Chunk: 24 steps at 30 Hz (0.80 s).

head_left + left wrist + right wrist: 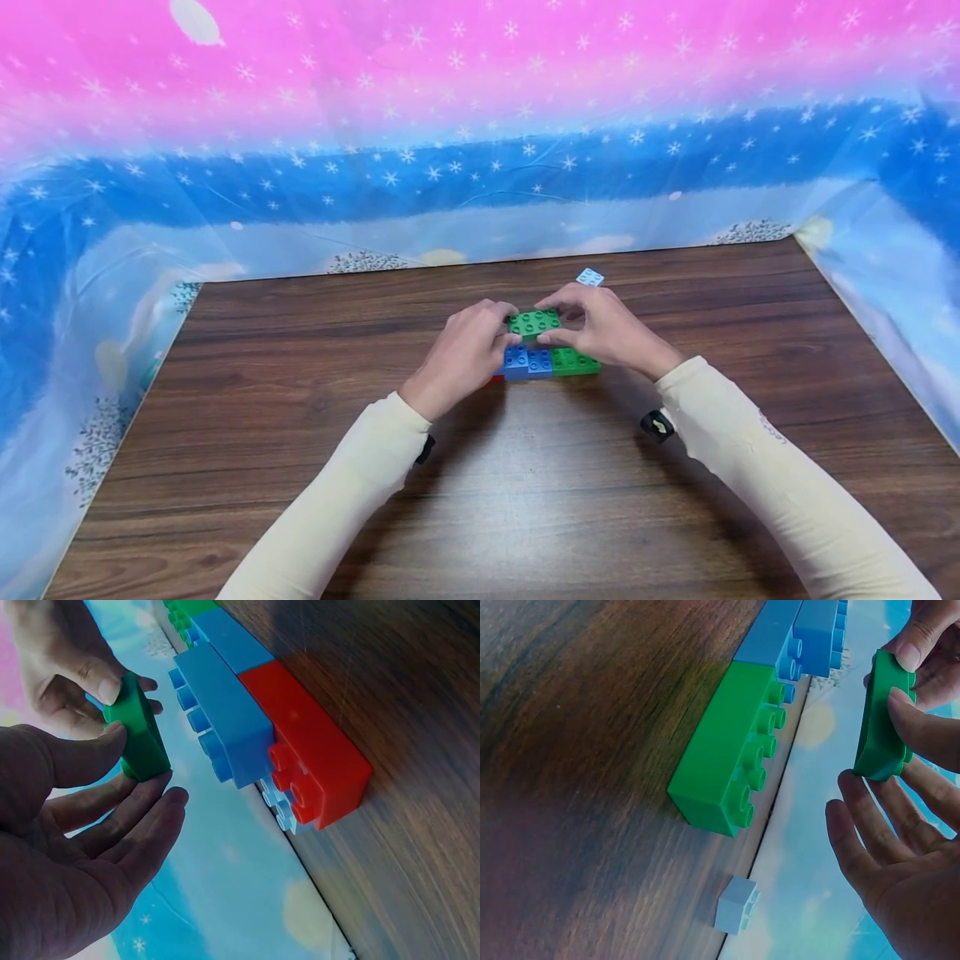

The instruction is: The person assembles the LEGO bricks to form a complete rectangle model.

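Both hands hold one green building brick (534, 323) with studs up, raised above a row of bricks. My left hand (467, 350) pinches its left end between thumb and fingers. At the other end, the thumb and fingers of my right hand (600, 325) grip it. Below, the row has a red brick (311, 742) at left, a blue brick (236, 639) in the middle and another green brick (720, 750) at right. A second blue brick (225, 712) sits on top, spanning the red one and the lower blue one. The held brick's underside looks hollow.
A small light blue brick (590, 277) lies farther back, behind my right hand. The brown wood-grain table (300, 375) meets a pink and blue snowflake cloth (480, 183) along its back and sides. Wrist-worn black devices (657, 426) hang under the sleeves.
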Available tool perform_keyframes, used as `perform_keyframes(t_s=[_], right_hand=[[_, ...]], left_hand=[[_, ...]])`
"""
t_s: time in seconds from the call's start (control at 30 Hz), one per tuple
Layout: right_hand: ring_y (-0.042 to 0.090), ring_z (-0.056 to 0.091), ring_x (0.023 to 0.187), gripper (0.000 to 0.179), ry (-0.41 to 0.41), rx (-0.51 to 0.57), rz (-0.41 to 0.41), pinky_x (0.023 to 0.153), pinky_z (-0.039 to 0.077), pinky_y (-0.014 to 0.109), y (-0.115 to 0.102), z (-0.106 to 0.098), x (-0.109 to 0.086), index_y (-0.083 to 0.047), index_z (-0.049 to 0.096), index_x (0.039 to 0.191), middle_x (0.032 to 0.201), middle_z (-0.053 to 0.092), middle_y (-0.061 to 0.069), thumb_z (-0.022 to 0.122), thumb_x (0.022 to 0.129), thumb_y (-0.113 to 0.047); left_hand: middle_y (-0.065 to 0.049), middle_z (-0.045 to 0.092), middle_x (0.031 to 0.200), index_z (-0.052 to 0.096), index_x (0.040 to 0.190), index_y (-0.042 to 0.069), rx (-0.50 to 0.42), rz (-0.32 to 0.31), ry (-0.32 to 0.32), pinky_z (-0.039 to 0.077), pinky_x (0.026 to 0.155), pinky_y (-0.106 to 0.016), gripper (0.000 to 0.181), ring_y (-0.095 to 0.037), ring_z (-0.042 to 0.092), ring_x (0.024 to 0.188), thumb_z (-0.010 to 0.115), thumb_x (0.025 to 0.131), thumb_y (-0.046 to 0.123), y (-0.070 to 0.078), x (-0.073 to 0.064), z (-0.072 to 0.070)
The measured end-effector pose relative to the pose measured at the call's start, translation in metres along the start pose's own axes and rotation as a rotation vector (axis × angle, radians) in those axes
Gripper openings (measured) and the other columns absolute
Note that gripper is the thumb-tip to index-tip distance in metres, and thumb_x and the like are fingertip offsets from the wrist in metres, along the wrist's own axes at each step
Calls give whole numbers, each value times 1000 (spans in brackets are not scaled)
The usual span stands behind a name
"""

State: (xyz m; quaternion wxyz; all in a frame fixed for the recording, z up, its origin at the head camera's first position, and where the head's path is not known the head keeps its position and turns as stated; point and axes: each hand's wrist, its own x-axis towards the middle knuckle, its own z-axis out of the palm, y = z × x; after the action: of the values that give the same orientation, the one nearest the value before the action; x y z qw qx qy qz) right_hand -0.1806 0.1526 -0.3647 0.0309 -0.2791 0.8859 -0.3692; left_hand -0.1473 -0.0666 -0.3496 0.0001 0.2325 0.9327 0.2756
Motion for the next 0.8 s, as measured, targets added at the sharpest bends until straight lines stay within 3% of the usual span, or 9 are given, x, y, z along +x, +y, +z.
perform_keyframes(t_s=[0.47,0.8], right_hand=[[25,63,103,33,8,16,57,90,53,47,7,-3,-9,-5,72,118,115,71,9,81,88,-12],[27,63,105,33,-2,35,118,89,53,48,18,-7,-18,-4,71,119,116,70,11,80,89,-13]], left_hand=[[-13,66,114,64,130,0,-2,18,-14,53,82,-38,34,-19,62,92,66,100,16,3,1,9],[-17,65,127,62,133,-2,-10,2,-48,51,95,-44,39,-28,63,113,67,99,16,-3,-2,9]])
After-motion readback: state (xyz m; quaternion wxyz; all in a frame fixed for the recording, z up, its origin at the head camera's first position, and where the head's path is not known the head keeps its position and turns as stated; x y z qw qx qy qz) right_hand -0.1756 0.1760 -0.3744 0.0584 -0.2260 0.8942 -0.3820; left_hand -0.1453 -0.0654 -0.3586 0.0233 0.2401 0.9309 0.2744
